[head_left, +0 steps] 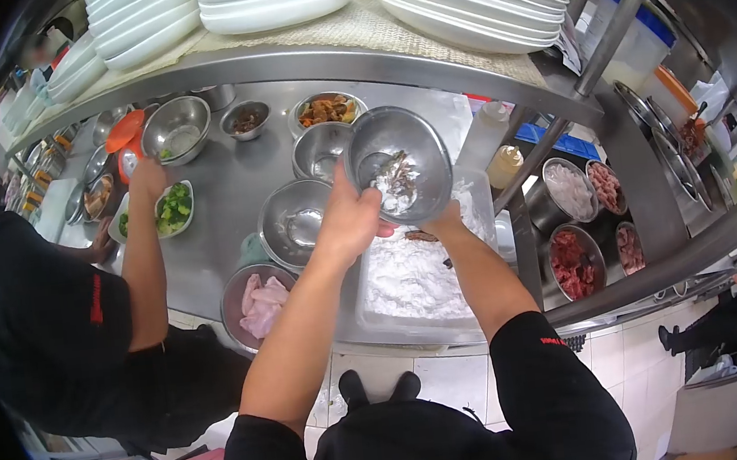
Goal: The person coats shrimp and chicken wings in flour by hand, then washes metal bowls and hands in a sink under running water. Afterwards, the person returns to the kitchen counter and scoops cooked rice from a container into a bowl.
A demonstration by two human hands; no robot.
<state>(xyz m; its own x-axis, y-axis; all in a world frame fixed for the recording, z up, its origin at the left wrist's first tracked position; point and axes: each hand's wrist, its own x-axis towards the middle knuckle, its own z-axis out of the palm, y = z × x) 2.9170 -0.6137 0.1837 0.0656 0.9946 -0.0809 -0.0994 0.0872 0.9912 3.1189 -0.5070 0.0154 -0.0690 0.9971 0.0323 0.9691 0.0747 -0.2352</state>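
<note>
My left hand (351, 216) grips the near left rim of a steel bowl (421, 148), its thumb over the edge. Inside the tilted bowl lie dark strips partly coated in white powder (397, 180). My right hand (445, 219) is against the bowl's lower right side; its fingers are hidden behind the bowl. Below both hands sits a clear plastic tub (369, 318) of white powder (414, 275), with a few dark pieces (420, 237) on the powder. Left of the tub stand steel bowls (281, 212) and a bowl of pale raw meat (264, 306).
A co-worker (53, 308) stands at left, a hand by a steel bowl (183, 128) and a dish of green vegetables (173, 207). Stacked white plates (278, 6) fill the shelf overhead. Squeeze bottles (506, 166), a metal rail (641, 255) and bowls of raw meat (574, 258) are at right.
</note>
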